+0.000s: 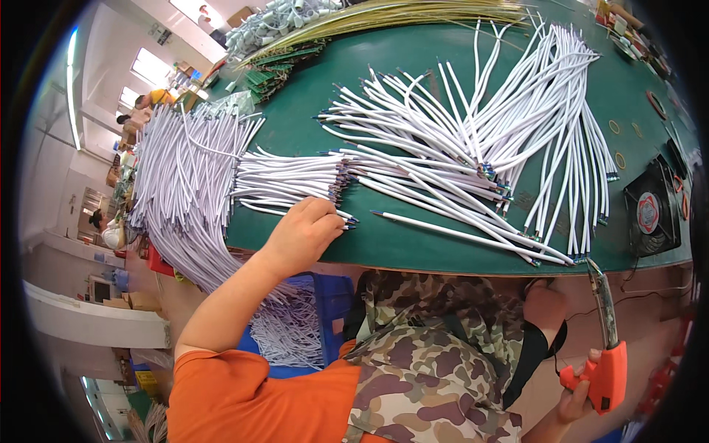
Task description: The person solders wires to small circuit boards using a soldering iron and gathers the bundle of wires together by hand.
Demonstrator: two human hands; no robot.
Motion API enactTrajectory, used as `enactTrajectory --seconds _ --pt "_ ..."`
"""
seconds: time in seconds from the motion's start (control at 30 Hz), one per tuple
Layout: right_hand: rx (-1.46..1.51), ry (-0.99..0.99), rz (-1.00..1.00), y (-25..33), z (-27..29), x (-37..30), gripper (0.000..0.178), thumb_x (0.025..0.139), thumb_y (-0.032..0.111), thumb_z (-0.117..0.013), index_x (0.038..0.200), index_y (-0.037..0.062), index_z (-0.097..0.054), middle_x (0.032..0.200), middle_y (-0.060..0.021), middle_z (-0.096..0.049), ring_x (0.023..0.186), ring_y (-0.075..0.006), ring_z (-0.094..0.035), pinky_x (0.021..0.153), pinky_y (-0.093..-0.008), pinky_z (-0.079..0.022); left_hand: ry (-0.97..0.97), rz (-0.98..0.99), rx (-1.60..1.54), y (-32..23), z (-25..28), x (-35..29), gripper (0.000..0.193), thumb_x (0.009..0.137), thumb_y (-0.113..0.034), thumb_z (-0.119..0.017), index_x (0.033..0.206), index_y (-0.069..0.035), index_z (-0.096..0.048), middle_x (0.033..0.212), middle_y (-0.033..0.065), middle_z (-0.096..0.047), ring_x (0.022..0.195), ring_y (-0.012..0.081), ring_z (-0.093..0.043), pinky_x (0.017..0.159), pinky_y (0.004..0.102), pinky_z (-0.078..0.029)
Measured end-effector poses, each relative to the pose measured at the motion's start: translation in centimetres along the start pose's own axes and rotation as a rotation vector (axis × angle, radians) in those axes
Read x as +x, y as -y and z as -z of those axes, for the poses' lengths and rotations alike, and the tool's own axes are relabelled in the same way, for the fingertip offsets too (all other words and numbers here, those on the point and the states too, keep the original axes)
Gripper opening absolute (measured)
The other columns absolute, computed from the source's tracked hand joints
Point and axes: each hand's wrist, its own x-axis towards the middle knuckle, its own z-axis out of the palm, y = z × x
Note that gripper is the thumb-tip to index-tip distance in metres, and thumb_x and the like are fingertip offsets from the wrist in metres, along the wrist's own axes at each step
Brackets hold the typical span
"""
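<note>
My left hand [303, 232] rests on the near ends of a neat bundle of white cables [288, 181] on the green table [413, 244], fingers curled over the cable tips. It lies at the table's front edge. My right hand [580, 391] is low at the right, below the table edge, gripping an orange tool [607, 369] with a long metal tip that points up toward the table rim. A large loose fan of white cables [480, 148] spreads across the table's middle and right.
A big heap of white cables [185, 192] hangs over the table's left edge into a blue crate [332, 295]. A black fan [653, 210] sits at the right. Green circuit boards [273, 70] and yellow-green wires [399, 15] lie at the back. Other people work far left.
</note>
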Motion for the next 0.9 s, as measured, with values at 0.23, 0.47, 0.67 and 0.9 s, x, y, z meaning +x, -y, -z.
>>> enactTrajectory --seconds 0.23,0.47,0.67,0.9 --pt "0.022 -0.141 -0.116 0.4 -0.8 -2.7 0.05 0.097 0.021 -0.071 0.137 -0.0038 -0.054 0.129 -0.0177 -0.066 0.089 -0.0149 -0.063 0.078 -0.0314 -0.053 0.223 -0.024 0.039 0.8 1.5 1.4 0.015 0.087 -0.006 -0.071 0.1 -0.004 -0.063 0.105 0.016 -0.063 0.1 0.0391 -0.06 0.089 0.0474 -0.049" --pt "-0.023 -0.152 -0.038 1.3 -1.3 -0.4 0.054 0.097 0.033 -0.072 0.129 -0.0085 -0.059 0.121 -0.0183 -0.068 0.084 -0.0153 -0.063 0.075 -0.0308 -0.053 0.012 -0.242 -0.3 -4.8 2.3 8.7 0.045 0.085 0.011 -0.064 0.125 -0.008 -0.064 0.103 0.0158 -0.067 0.09 0.0339 -0.066 0.074 0.0425 -0.053" --pt "-0.107 -0.136 -0.024 1.5 -1.1 0.1 0.018 0.093 0.019 -0.074 0.095 0.0024 -0.07 0.087 -0.0083 -0.071 0.073 -0.0242 -0.068 0.067 -0.0365 -0.055 0.144 -0.457 -0.605 -13.5 -2.3 20.3 0.036 0.093 0.007 -0.063 0.127 -0.004 -0.063 0.104 0.0165 -0.066 0.093 0.0346 -0.067 0.079 0.0414 -0.055" --pt "-0.127 -0.189 -0.075 1.5 -1.4 -0.6 0.018 0.09 0.021 -0.076 0.091 0.0041 -0.07 0.083 -0.007 -0.07 0.073 -0.0286 -0.069 0.067 -0.0382 -0.055 0.431 -0.2 -0.964 -17.8 -5.0 23.4 0.02 0.097 0.0 -0.065 0.117 0.0 -0.062 0.103 0.0155 -0.069 0.096 0.0319 -0.07 0.085 0.0386 -0.056"
